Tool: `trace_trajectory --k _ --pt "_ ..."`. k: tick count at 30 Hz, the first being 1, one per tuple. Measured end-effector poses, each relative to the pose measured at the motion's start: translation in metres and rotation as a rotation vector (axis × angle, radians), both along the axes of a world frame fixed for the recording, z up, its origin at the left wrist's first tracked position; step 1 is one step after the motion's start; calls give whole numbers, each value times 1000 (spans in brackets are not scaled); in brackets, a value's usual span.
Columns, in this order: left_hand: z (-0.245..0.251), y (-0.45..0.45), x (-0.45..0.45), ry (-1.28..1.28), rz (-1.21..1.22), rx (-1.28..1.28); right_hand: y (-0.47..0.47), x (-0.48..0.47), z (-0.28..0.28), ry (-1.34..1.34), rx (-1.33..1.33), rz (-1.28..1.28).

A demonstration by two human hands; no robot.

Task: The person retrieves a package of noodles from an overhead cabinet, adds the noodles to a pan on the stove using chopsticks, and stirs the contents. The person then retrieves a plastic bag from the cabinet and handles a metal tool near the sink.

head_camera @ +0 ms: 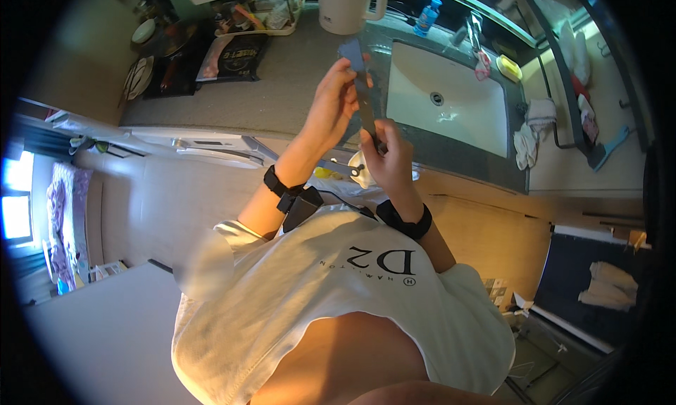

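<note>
My left hand (335, 101) grips the upper part of a long, narrow, flat implement (362, 96) between thumb and fingers. Its far end is wider and blue-grey, and the rest is dark; its exact kind I cannot tell. Lower down, my right hand (390, 149) is closed around the near end and covers it. The implement stands slantwise over the front of the grey countertop (288, 88), just left of the white sink (449, 96). Behind its far end is a white electric kettle (343, 6). Both wrists wear black straps.
On the left are a black packaged food bag (232, 59), a shelf rack (259, 30) with kitchen items, and a cooktop (171, 78) with a pan. A blue bottle (426, 18), a faucet (474, 33) and a yellow sponge (509, 67) stand behind the sink. Cloths (533, 125) hang at right.
</note>
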State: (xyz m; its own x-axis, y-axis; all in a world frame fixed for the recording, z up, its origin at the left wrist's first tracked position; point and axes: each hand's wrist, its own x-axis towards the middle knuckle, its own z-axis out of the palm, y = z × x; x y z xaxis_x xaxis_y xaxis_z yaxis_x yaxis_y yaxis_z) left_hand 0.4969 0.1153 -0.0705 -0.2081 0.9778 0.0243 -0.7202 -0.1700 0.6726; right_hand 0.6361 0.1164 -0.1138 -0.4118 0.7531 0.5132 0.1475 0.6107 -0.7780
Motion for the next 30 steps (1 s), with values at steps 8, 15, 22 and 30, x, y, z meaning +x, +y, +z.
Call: trace_trajectory --k 8,15,22,30 --pt "7 1 0 41 -8 -12 1 -1 8 -7 -27 -1" --pt "6 2 1 24 -10 -6 0 -1 9 -12 -38 -8" --pt "8 3 -1 59 -74 4 0 0 6 18 -34 0" --pt "12 7 -10 183 -129 -8 8 5 1 62 -101 68"
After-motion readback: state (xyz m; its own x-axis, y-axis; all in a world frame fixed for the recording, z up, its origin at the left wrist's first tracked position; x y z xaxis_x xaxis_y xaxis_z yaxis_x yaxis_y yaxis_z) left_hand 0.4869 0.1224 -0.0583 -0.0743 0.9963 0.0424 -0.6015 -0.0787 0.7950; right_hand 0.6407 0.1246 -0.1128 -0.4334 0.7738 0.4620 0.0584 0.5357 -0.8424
